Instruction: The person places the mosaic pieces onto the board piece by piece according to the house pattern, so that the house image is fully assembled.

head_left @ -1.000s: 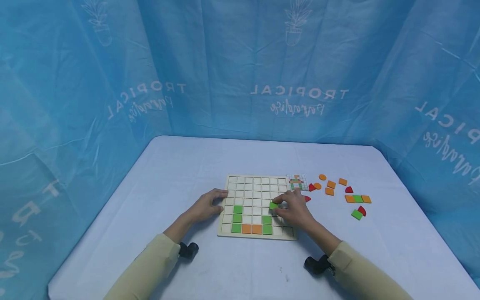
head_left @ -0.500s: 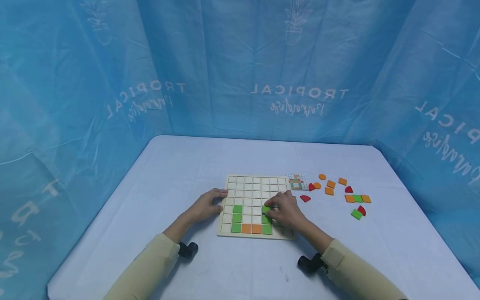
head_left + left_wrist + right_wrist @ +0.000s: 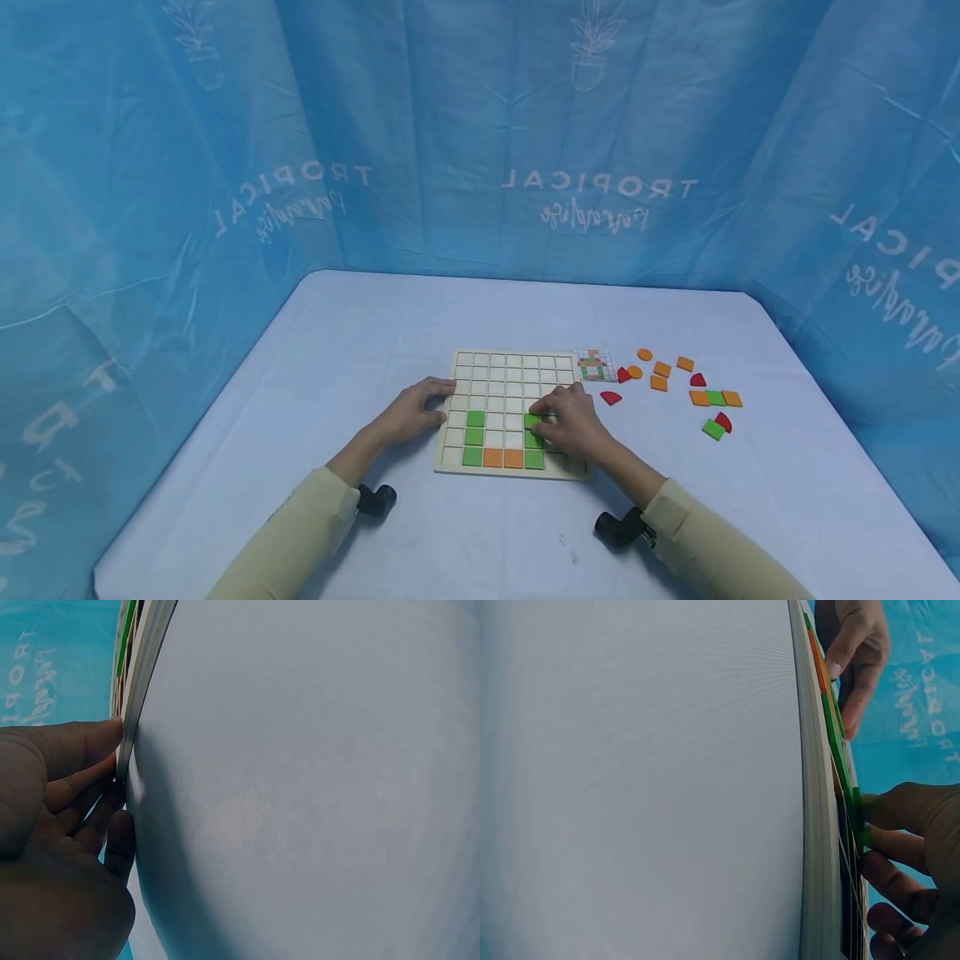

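Observation:
A pale gridded board (image 3: 513, 476) lies on the table. Green square tiles and orange square tiles (image 3: 492, 457) fill some of its cells in a U-like shape. My right hand (image 3: 572, 422) pinches a green square tile (image 3: 532, 419) between thumb and index finger, at the top of the right green column. In the right wrist view, that tile (image 3: 856, 801) looks slightly tilted against the board; whether it sits flat in its cell is hidden. My left hand (image 3: 408, 412) rests against the board's left edge, thumb and fingertips touching it, fingers relaxed.
A small printed pattern card (image 3: 596, 365) lies at the board's upper right corner. Loose orange circles (image 3: 645, 355), orange squares (image 3: 662, 368), green squares (image 3: 713, 429) and red quarter-round pieces (image 3: 611, 397) are scattered to the right. Blue curtains (image 3: 480, 150) surround the white table.
My right hand has moved left and slightly down with the green tile, bringing it to the top of the right green column, then stays there. My left hand has not moved.

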Action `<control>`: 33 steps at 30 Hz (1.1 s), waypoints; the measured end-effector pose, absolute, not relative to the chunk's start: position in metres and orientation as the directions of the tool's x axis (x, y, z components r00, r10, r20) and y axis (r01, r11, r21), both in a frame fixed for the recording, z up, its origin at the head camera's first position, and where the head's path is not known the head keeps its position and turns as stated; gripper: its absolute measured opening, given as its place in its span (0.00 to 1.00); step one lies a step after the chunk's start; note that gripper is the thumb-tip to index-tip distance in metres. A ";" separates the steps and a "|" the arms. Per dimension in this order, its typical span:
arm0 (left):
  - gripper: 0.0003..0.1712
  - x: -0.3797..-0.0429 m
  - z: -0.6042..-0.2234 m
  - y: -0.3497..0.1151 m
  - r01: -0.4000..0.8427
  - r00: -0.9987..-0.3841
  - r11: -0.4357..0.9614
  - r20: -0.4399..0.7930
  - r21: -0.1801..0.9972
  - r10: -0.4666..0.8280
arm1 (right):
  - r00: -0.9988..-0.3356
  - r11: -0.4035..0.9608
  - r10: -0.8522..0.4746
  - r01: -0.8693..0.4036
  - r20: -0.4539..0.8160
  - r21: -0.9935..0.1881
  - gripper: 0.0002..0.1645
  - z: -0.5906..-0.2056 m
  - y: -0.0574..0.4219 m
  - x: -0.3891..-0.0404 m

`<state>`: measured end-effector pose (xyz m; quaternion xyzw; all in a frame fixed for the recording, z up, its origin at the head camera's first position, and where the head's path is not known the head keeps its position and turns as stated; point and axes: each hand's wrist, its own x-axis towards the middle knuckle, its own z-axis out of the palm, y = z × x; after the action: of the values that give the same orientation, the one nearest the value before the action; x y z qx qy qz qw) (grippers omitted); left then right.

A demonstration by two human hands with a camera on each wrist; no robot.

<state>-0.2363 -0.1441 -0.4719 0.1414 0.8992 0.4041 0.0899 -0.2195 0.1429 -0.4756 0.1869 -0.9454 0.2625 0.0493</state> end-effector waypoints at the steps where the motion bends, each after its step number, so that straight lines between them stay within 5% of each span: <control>1: 0.29 -0.236 -0.472 -0.144 0.183 -0.944 0.634 -0.047 0.751 0.328 | -0.925 0.791 -0.329 -0.381 0.192 -0.479 0.11 -0.476 0.143 -0.220; 33: 0.29 -0.236 -0.471 -0.144 0.180 -0.945 0.639 -0.049 0.748 0.323 | -0.929 0.790 -0.312 -0.370 0.198 -0.490 0.14 -0.475 0.144 -0.218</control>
<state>-0.2358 -0.1440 -0.4707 0.1397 0.9008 0.4013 0.0895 -0.2177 0.1439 -0.4755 0.1804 -0.9445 0.2693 0.0533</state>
